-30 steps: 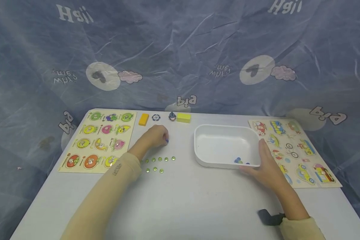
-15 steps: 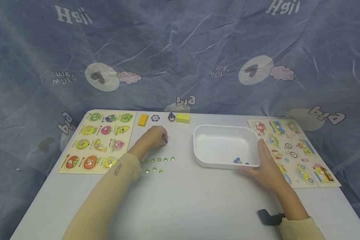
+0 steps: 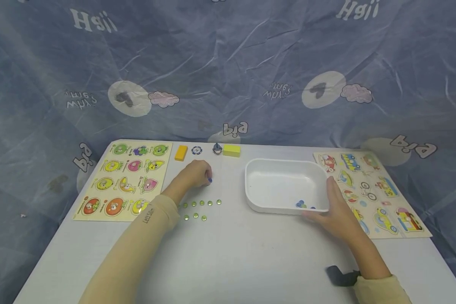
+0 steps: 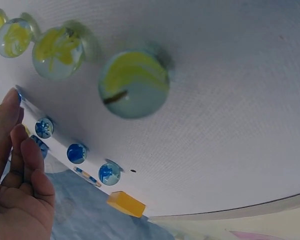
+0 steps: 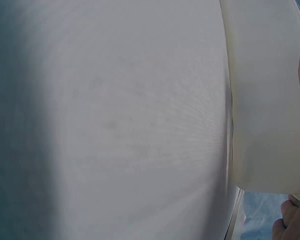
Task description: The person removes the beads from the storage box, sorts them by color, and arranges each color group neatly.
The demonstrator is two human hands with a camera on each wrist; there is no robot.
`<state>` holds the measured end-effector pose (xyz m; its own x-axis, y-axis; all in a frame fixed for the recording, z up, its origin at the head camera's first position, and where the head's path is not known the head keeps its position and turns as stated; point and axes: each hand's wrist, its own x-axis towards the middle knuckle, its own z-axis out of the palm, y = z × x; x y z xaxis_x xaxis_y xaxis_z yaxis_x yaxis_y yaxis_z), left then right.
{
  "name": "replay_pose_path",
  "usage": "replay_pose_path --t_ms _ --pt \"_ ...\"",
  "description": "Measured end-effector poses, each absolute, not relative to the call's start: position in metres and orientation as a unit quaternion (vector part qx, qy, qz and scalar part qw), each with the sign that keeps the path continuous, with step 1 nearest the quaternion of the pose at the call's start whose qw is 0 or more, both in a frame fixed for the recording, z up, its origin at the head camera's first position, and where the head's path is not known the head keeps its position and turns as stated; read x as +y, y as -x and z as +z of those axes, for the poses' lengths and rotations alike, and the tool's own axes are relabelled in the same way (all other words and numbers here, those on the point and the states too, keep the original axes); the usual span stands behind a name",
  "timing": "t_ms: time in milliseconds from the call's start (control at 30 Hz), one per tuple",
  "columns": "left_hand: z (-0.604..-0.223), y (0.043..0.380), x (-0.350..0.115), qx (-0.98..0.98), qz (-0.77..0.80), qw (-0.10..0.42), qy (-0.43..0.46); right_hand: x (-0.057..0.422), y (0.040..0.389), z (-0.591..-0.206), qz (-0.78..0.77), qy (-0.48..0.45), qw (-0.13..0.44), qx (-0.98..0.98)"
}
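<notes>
My left hand [image 3: 194, 173] pinches a blue marble [image 3: 210, 180] at its fingertips, low over the white table. Beneath that hand, hidden in the head view, several blue-swirled marbles [image 4: 77, 153] sit in a line in the left wrist view. Nearer to me lie yellow-green marbles [image 3: 202, 203] in two rows. To the right stands a white plastic tub [image 3: 285, 162], with a few blue marbles [image 3: 300, 204] in its near right corner. My right hand [image 3: 340, 215] grips the tub at that corner, thumb along the near wall and fingers at the right side.
A fruit puzzle board [image 3: 95, 185] lies at the left, a vehicle puzzle board [image 3: 395, 202] at the right. Along the back edge are an orange block [image 3: 180, 153], a round blue-and-white chip [image 3: 196, 150], a small dark figurine [image 3: 217, 148] and a yellow block [image 3: 232, 150].
The left hand stays almost in place, with the blue marble in its fingertips lowered very slightly. The right hand and the tub stay where they were.
</notes>
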<state>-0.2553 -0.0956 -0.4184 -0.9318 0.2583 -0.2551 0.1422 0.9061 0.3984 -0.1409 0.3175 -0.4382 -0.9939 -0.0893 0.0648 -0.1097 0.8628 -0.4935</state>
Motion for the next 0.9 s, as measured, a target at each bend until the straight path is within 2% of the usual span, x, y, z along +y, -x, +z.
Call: replay_pose_path --t_ms 500,767,900 --pt "-0.399 0.251 -0.092 0.961 0.207 0.131 -0.126 0.318 0.14 -0.438 0.263 -0.05 0.015 -0.963" --pt "-0.363 0.235 -0.046 0.941 0.222 0.064 -0.245 0.318 0.14 -0.438 0.265 -0.052 0.02 -0.963" --pt "-0.355 0.221 -0.009 0.922 0.233 0.056 -0.303 0.318 0.14 -0.438 0.262 -0.052 0.02 -0.964"
